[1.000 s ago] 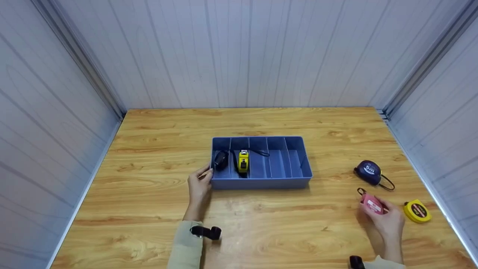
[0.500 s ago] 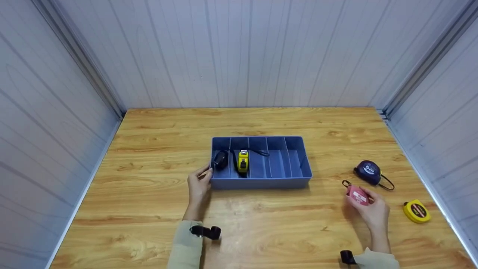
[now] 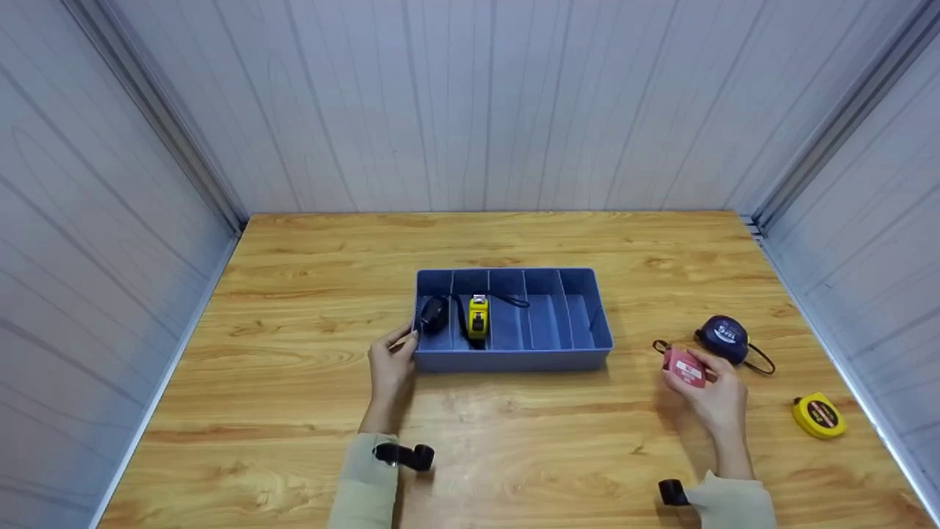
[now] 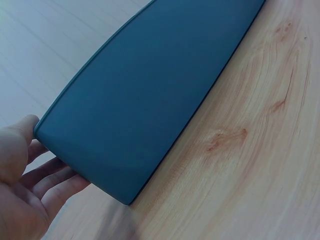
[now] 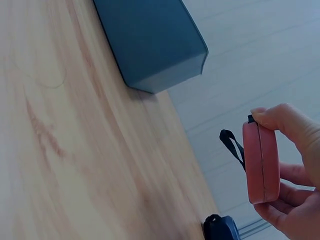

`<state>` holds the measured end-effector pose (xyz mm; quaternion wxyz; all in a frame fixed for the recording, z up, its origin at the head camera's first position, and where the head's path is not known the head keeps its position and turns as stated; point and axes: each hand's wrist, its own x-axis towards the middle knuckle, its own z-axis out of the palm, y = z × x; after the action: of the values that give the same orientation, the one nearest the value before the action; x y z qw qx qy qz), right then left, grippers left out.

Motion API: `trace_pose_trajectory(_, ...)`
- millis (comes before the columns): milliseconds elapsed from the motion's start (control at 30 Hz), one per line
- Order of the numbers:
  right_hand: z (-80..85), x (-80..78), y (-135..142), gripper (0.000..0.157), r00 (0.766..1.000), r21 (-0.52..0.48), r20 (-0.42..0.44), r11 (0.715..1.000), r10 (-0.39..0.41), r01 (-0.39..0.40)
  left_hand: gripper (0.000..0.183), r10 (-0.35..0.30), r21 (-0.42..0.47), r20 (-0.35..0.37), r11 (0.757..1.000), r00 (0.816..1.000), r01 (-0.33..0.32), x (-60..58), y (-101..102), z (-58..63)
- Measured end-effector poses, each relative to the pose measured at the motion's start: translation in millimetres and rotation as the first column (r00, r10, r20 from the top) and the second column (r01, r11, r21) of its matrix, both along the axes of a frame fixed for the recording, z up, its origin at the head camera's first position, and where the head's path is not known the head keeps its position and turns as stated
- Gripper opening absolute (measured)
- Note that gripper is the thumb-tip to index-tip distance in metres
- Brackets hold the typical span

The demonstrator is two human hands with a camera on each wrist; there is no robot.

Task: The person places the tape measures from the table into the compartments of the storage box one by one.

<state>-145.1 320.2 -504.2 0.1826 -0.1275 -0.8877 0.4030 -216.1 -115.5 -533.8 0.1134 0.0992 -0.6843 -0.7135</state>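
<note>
In the head view my right hand (image 3: pixel 716 393) holds a pink tape measure (image 3: pixel 687 367) with a black wrist loop, right of the tray. The right wrist view shows that pink tape measure (image 5: pixel 261 162) pinched between thumb and fingers, above the table. My left hand (image 3: pixel 391 364) grips the left end of a blue compartment tray (image 3: pixel 514 361), thumb at the rim corner and fingers against the end wall. Inside the tray, a black tape measure (image 3: pixel 435 314) lies in the leftmost compartment, and a yellow-and-black tape measure (image 3: pixel 478 317) stands in the second, its cord trailing right.
Right of the tray lie a dark blue tape measure (image 3: pixel 723 339) with a cord and a yellow tape measure (image 3: pixel 819 416). The wooden table (image 3: pixel 294 294) is bounded by pale panels (image 3: pixel 470 110) at the back and both sides.
My right hand has carried the pink tape measure left and away from me, from beside the yellow tape measure toward the tray. The left hand and the tray have stayed put.
</note>
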Motion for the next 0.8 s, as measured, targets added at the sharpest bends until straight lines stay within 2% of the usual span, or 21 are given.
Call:
trace_pose_trajectory(333,6.8,-14.4,-11.9,0.053,0.995,-0.021,-0.071,0.998,0.065,-0.067,0.028,0.023,-0.008,0.028,1.000,0.999,-0.023,-0.7,1.5,0.6)
trace_pose_trajectory(567,14.1,-22.1,-21.1,0.052,0.992,-0.010,-0.074,0.995,0.100,-0.101,0.028,0.002,0.025,0.040,1.000,0.999,-0.003,-0.2,1.6,2.4)
trace_pose_trajectory(800,17.5,-30.0,-30.2,0.053,0.988,-0.042,-0.083,0.990,0.130,-0.134,0.028,-0.015,0.011,0.021,1.000,1.000,0.015,0.9,1.6,5.3)
